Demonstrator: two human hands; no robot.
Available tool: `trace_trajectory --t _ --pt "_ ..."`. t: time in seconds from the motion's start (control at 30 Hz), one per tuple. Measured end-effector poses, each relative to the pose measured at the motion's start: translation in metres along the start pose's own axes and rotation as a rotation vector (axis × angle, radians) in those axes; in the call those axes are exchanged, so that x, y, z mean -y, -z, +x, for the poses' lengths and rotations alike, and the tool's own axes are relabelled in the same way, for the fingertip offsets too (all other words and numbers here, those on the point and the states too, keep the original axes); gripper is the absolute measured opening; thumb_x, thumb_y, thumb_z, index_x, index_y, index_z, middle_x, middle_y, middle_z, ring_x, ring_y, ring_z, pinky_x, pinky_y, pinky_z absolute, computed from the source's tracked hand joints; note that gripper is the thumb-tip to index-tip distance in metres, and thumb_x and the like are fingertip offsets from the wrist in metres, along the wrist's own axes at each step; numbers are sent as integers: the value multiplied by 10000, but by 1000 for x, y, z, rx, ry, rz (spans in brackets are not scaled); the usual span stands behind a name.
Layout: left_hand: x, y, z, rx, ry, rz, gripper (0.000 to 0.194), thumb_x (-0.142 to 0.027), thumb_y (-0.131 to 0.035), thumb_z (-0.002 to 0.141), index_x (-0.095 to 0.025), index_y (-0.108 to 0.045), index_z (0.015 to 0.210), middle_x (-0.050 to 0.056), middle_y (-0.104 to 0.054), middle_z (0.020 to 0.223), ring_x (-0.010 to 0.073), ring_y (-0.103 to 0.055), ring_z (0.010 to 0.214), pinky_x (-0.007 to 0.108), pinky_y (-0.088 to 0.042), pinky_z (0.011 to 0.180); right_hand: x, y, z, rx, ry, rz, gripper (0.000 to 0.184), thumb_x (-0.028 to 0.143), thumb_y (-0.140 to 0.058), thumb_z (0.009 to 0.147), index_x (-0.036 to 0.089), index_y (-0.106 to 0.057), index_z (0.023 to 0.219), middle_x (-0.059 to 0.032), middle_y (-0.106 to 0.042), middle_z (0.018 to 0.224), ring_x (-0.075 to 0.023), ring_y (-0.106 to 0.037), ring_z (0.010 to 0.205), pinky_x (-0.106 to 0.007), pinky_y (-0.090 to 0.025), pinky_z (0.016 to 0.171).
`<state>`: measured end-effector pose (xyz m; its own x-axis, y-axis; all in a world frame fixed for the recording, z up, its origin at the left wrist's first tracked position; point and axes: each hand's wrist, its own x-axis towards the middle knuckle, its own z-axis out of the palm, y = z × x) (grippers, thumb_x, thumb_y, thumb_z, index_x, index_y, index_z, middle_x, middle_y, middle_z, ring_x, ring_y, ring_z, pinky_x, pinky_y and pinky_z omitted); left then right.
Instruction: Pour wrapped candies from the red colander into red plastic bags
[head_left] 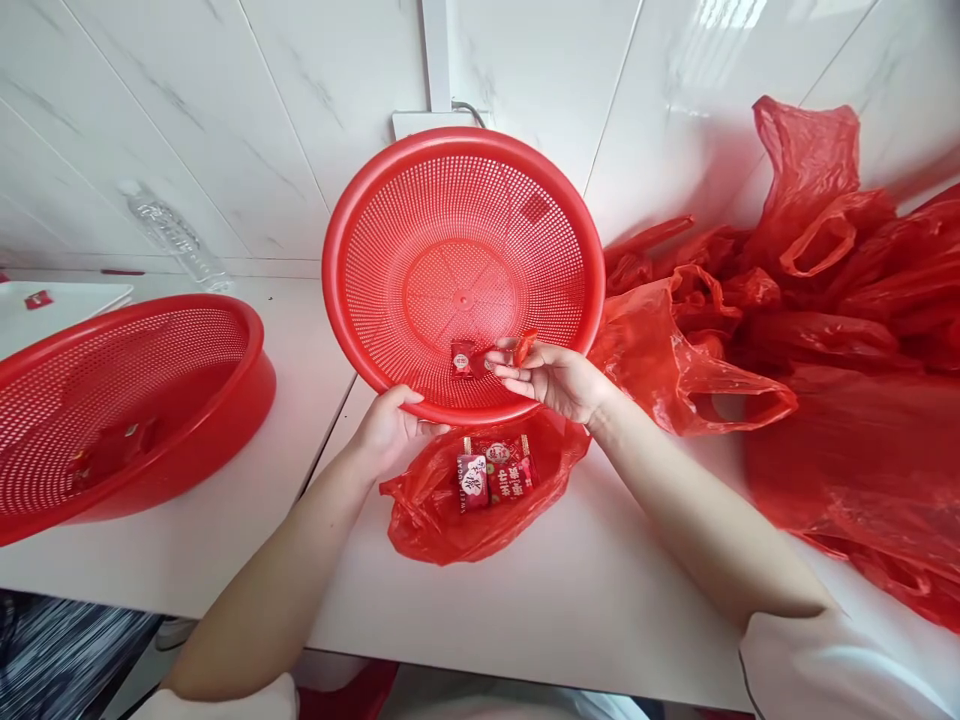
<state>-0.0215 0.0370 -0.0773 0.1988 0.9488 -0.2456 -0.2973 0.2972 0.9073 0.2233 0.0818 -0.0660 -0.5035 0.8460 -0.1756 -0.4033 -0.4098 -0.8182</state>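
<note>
A large red plastic basket [463, 200] with a mesh wall is tilted toward me. My left hand [394, 430] grips its near rim at the lower left. Inside the basket, my right hand [551, 378] pinches small red wrapped packets [525, 347] between thumb and fingers. Another red packet [461, 360] with a round pale label lies on the mesh beside the fingertips. Just below the rim, an open red plastic bag [442, 530] rests on the table, holding printed packets [510, 475] in red and dark wrappers. The basket's rim hides the bag's far side.
At the left stands a second red basket [255, 350] with a few red packets low inside. Behind it a clear plastic bottle [176, 235] leans near the wall. A heap of red plastic bags [825, 330] covers the right side. A gap runs between two white tables [570, 590].
</note>
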Motion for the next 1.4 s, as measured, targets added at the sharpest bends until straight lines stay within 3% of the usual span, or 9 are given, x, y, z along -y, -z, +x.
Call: trace_trajectory --t 0.13,0.4,0.53,0.63,0.87,0.97,1.07,1.23,1.4 --pt "0 2 0 27 -29 -5 212 -200 -531 750 -102 -690 848 102 -708 820 201 -639 646 348 -548 644 2 -2 -3 40 47 -66 347 119 -430 858 152 -559 1179 -109 -613 1303 -160 -667 1040 -319 -550 937" --pt "-1 0 -1 -6 -11 5 166 -208 -546 740 -106 -670 781 91 -694 771 192 -626 618 345 -548 627 0 -3 -7 142 56 -176 316 271 -473 964 132 -551 1237 -153 -641 1243 -194 -691 995 -361 -570 890" --pt "-1 0 -1 14 -15 15 199 -206 -519 755 -98 -680 800 108 -701 797 202 -636 653 342 -546 640 7 -9 -19 380 16 -503 390 321 -609 898 156 -591 1251 -116 -693 1142 -193 -680 1004 -363 -539 918" --pt "-1 0 -1 34 -2 25 214 -225 -507 755 -93 -674 733 119 -694 757 207 -634 664 341 -545 655 9 -18 -26 491 106 -785 349 368 -636 870 171 -670 1156 -77 -708 1089 -185 -662 1018 -328 -516 919" --pt "-1 -4 -4 -33 25 57 170 -214 -542 720 -96 -663 709 105 -689 741 195 -633 646 328 -548 639 -7 -3 -7 -121 608 -1311 250 262 -473 948 183 -667 1083 -81 -686 1069 -205 -636 994 -370 -484 918" --pt "-1 -9 -9 -31 53 70 151 -203 -555 701 -96 -661 715 119 -703 791 231 -663 728 354 -562 672 -15 10 2 -162 659 -1555 274 205 -486 926 167 -615 1164 -134 -622 1192 -261 -561 1137 -430 -449 977" --pt "1 -12 -12 -9 44 79 139 -206 -575 700 -100 -663 721 111 -703 787 261 -674 793 381 -575 693 -20 15 4 -56 574 -1725 362 229 -521 915 158 -541 1269 -159 -576 1254 -276 -541 1162 -439 -445 977" --pt "4 -11 -11 -1 26 78 172 -221 -583 698 -98 -672 779 118 -707 851 277 -672 833 403 -586 698 -20 14 3 30 444 -1702 316 245 -493 935 171 -565 1234 -124 -659 1078 -227 -626 975 -349 -477 866" --pt "3 -6 -7 -89 -3 76 127 -226 -591 679 -106 -630 698 106 -690 799 271 -670 800 419 -583 713 -15 15 8 -18 433 -1106 288 338 -486 941 178 -619 1140 -49 -686 952 -162 -634 845 -311 -485 818"
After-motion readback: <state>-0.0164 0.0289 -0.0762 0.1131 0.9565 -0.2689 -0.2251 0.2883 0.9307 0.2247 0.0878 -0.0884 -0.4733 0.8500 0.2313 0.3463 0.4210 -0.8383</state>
